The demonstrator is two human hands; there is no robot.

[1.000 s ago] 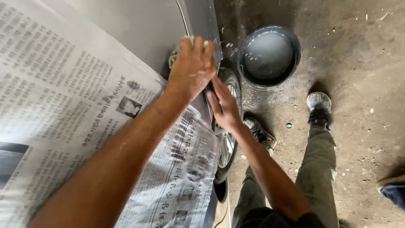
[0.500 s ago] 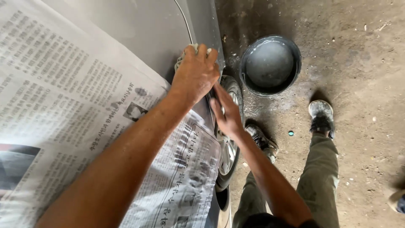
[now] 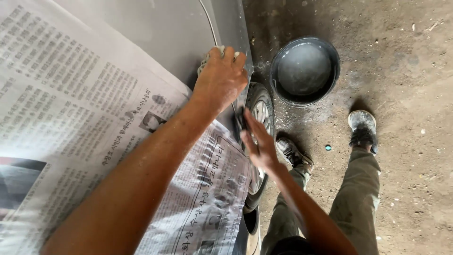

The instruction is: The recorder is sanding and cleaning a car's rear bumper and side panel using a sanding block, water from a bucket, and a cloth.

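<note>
Left hand (image 3: 221, 78) closed over a pale cloth (image 3: 207, 59) on the grey panel (image 3: 155, 33); right hand (image 3: 257, 139), at 5 o'clock, lay open, empty.

Rag (image 3: 207, 59) mostly under left hand (image 3: 221, 80)

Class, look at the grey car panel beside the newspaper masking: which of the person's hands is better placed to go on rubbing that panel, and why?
Probably the left hand: it lies flat on the grey car panel over a pale pad. The right hand is lower, open, fingers by the wheel.
</note>
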